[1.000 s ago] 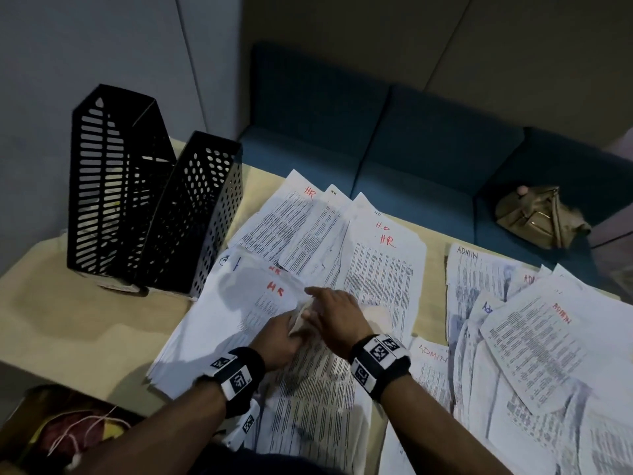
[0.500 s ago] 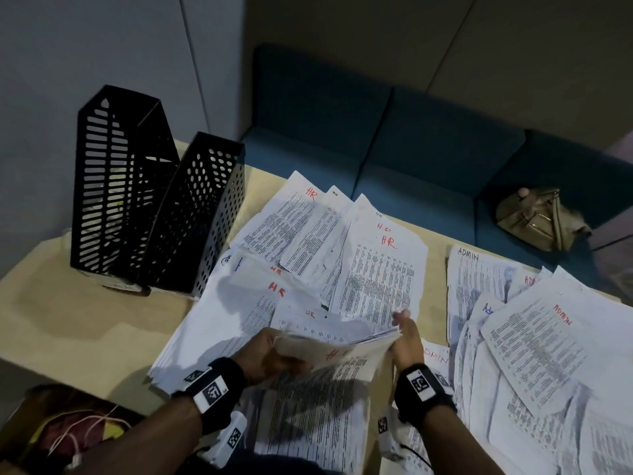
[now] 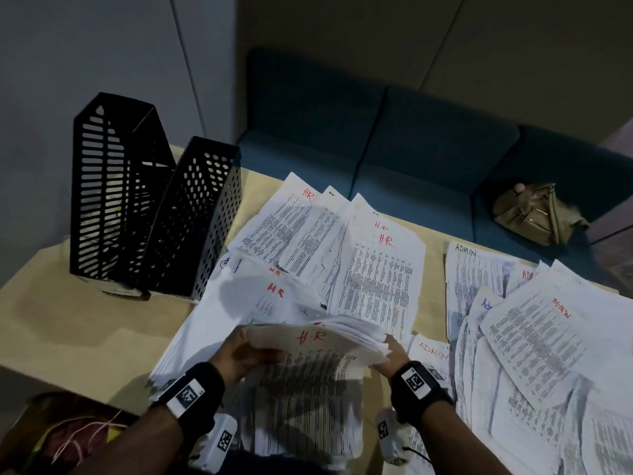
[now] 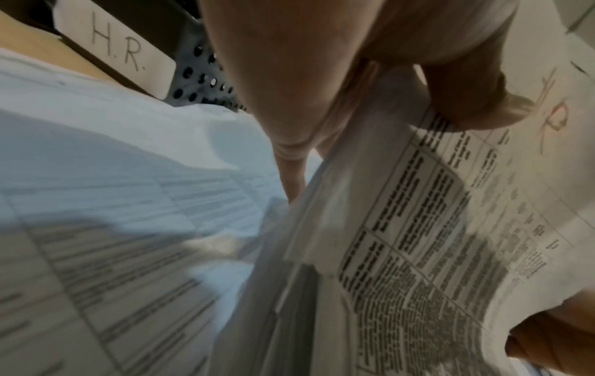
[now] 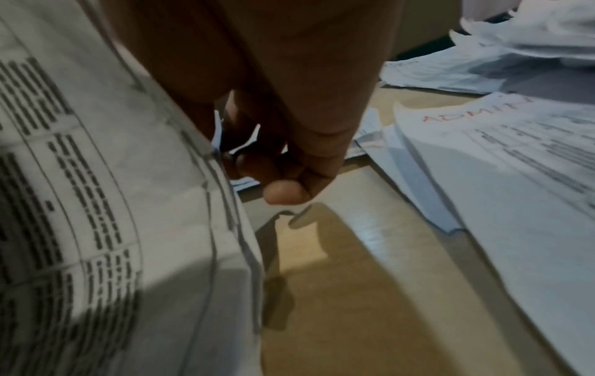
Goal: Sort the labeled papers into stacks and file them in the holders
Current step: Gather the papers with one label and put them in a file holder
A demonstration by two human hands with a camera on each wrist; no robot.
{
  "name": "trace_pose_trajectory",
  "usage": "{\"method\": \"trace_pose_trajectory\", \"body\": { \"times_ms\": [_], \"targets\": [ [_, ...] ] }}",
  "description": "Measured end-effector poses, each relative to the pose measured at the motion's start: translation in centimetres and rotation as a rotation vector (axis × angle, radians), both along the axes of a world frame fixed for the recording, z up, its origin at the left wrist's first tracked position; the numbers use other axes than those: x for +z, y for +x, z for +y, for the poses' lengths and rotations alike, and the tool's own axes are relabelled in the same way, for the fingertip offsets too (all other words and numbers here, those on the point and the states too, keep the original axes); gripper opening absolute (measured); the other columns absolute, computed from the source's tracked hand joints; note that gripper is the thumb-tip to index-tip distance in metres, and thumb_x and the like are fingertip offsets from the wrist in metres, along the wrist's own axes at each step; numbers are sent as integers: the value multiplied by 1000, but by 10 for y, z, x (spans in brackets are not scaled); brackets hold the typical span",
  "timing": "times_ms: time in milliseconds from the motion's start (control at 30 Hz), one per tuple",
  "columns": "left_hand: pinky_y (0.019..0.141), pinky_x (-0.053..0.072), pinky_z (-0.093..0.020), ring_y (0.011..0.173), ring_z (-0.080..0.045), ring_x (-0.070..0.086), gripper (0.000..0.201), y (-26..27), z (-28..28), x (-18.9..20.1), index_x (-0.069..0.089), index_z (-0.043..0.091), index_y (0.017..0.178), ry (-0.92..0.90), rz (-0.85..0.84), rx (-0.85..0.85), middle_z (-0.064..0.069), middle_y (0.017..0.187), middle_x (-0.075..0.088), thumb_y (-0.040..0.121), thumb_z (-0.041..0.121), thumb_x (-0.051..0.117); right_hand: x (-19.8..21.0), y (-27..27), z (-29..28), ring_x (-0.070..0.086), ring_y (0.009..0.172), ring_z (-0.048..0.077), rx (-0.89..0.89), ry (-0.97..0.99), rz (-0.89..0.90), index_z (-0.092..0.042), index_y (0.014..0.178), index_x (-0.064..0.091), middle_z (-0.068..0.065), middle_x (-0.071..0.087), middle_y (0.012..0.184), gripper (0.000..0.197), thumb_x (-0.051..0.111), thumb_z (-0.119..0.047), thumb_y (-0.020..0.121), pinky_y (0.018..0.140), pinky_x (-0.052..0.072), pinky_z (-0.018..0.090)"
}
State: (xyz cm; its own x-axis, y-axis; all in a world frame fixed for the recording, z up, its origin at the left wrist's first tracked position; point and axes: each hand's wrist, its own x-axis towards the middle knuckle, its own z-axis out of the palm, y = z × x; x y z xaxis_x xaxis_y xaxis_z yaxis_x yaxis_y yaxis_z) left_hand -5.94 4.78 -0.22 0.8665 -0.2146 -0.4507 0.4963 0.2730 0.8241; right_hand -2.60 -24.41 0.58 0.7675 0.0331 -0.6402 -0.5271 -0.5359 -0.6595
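Observation:
Both hands hold a stack of papers (image 3: pixel 318 341) marked "HR" in red, lifted just above the table near its front edge. My left hand (image 3: pixel 251 354) grips the stack's left edge, thumb (image 4: pixel 476 101) on top of the top sheet (image 4: pixel 434 229). My right hand (image 3: pixel 394 353) grips its right edge, fingers (image 5: pixel 283 188) curled beside the sheets (image 5: pixel 112 203). More HR papers (image 3: pixel 376 269) lie spread on the table behind. ADMIN papers (image 3: pixel 534 341) lie spread at the right. Two black holders (image 3: pixel 113 200) (image 3: pixel 195 217) stand at the back left; one bears an "H.R." label (image 4: pixel 119 45).
The beige table (image 3: pixel 85 330) has bare surface left of the papers and in front of the holders. A blue sofa (image 3: pixel 394 149) runs behind the table with a tan bag (image 3: pixel 534 214) on it. A bag with cords (image 3: pixel 75 437) sits at the lower left.
The hands were pressed together on the HR sheets; they have since gathered a stack and raised it. The right hand moved out to the stack's right edge.

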Motion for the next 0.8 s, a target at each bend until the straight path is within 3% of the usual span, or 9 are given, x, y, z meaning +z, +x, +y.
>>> {"method": "trace_pose_trajectory", "body": {
  "times_ms": [33,100,200,267,333,400,500,667,800],
  "targets": [
    [66,58,-30,86,-23,71,84,-1,6,3,69,-4,97,-5,-8,29,-15,92,74,24,22,99,5,2,6,62,106,31,-20,-1,-2,-1,110,62,15,65,107,31,71,-15,83,91,51,29],
    [68,59,-29,91,-23,70,88,-1,17,11,69,0,101,11,-36,47,-16,99,73,23,27,99,8,9,17,65,99,36,-39,26,-24,-11,99,70,12,70,97,19,59,-1,87,86,55,45],
    [71,57,-24,90,-17,71,78,-2,36,23,73,12,97,96,-118,96,-8,96,75,28,37,97,6,26,38,63,73,17,66,-22,-85,-17,100,73,-5,69,80,30,49,-1,90,68,54,30],
    [71,57,-21,90,-15,70,63,-1,49,24,70,14,97,145,-110,122,-1,91,76,41,25,96,9,35,56,65,73,14,206,-88,-147,-9,100,72,-3,70,83,23,51,-3,91,64,51,20],
    [81,57,-26,97,-16,67,58,-1,60,22,65,11,105,202,-81,130,1,94,76,53,10,89,9,44,73,67,85,22,279,-169,-195,-6,98,72,7,73,94,21,54,-4,89,72,52,26],
    [93,52,-38,101,-19,66,75,-3,69,14,63,9,110,241,-42,143,-4,102,74,43,25,95,7,49,84,65,89,25,293,-237,-150,-7,103,70,10,72,100,22,52,-6,89,76,50,30],
    [98,47,-46,105,-22,65,94,-6,73,8,63,9,111,262,-11,141,-7,107,72,31,47,94,-1,53,93,65,97,28,334,-309,-129,-10,106,68,12,70,107,23,50,-15,91,79,49,32],
    [83,48,-23,100,-3,65,97,-9,73,12,63,18,114,269,-18,53,8,105,73,28,55,91,-1,56,93,66,93,29,264,-343,-221,-10,101,69,11,72,100,21,52,-9,89,75,51,29],
    [98,44,-34,109,-15,63,96,-6,78,4,63,13,118,297,4,92,0,113,71,36,52,92,26,64,88,62,72,11,21,-166,-444,-18,110,57,-5,66,81,22,62,-23,89,61,50,25]
  ]
}}
